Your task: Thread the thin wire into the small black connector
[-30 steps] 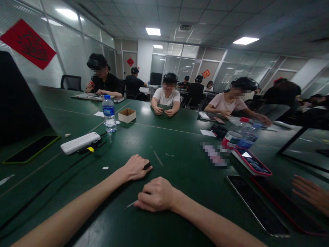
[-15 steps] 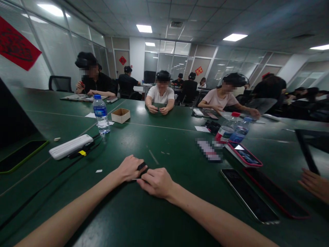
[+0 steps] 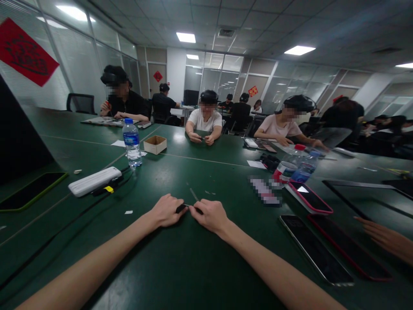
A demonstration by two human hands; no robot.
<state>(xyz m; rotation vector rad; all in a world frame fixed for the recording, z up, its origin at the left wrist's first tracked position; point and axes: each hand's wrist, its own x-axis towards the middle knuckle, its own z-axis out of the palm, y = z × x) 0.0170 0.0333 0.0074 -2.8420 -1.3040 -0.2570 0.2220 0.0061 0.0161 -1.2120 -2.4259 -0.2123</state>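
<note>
Low over the green table (image 3: pixel 155 267), my left hand (image 3: pixel 167 211) is closed round a small black object (image 3: pixel 181 208), whose dark end shows at the fingertips. Just right of it, my right hand (image 3: pixel 209 215) has its fingers pinched together. A thin, light-coloured tip shows between the two hands, and something dark is partly visible under the right fingers; I cannot make out what it is. The hands are close, with a narrow gap between them.
Left are a white power bank (image 3: pixel 95 181) with a cable, a water bottle (image 3: pixel 132 144) and a small box (image 3: pixel 155 145). At right lie phones (image 3: pixel 316 247), bottles (image 3: pixel 288 164) and a dark frame (image 3: pixel 364 184) near another person's hand (image 3: pixel 387 237). People sit across the table.
My hands have moved slightly apart, the right one going right and up. The dark frame at the right has come down flat, and the other person's hand has moved left.
</note>
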